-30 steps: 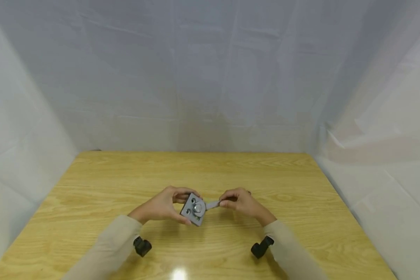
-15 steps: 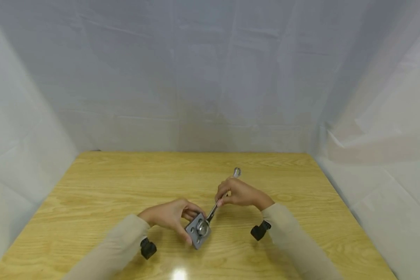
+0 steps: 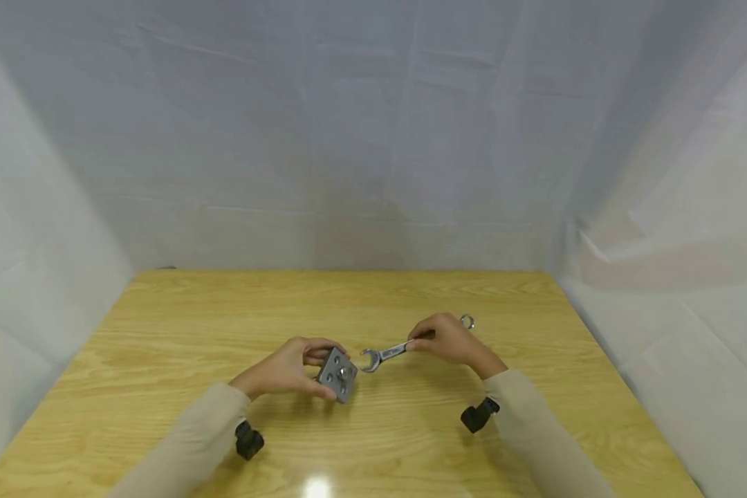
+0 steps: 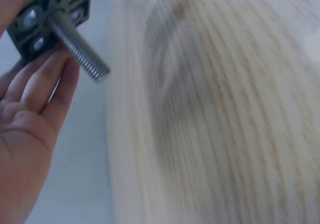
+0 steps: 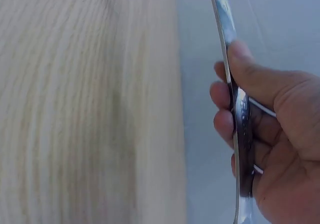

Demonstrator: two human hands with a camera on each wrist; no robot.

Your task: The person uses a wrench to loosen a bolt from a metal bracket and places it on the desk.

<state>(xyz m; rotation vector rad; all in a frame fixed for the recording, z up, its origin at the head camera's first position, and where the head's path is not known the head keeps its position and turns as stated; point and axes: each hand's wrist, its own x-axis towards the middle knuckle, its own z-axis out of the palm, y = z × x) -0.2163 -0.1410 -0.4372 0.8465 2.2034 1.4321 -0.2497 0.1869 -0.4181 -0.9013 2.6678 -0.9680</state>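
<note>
My left hand [image 3: 286,370] holds a grey square plate [image 3: 331,377] by its edges, thumb on the near side and fingers at the far side. Holes pierce the plate, and a bolt [image 3: 343,374] sits at its middle. In the left wrist view the bolt's threaded shank [image 4: 80,48] sticks out from the plate's ribbed underside. My right hand [image 3: 448,339] grips a chrome combination wrench [image 3: 393,351] by the shaft. Its open end points at the plate, a small gap away from the bolt; the ring end shows beyond my knuckles. Thumb and curled fingers wrap the shaft in the right wrist view.
Both hands are above a wooden table [image 3: 236,304]. A pale sheet [image 3: 348,138] hangs behind it, with more sheeting on both sides. Black wrist cameras [image 3: 249,440] are strapped over the beige sleeves [image 3: 187,436].
The wrench has come off the bolt and swung away to the right with my right hand. My left hand first lowered the plate toward me, then brought it back up and slightly left.
</note>
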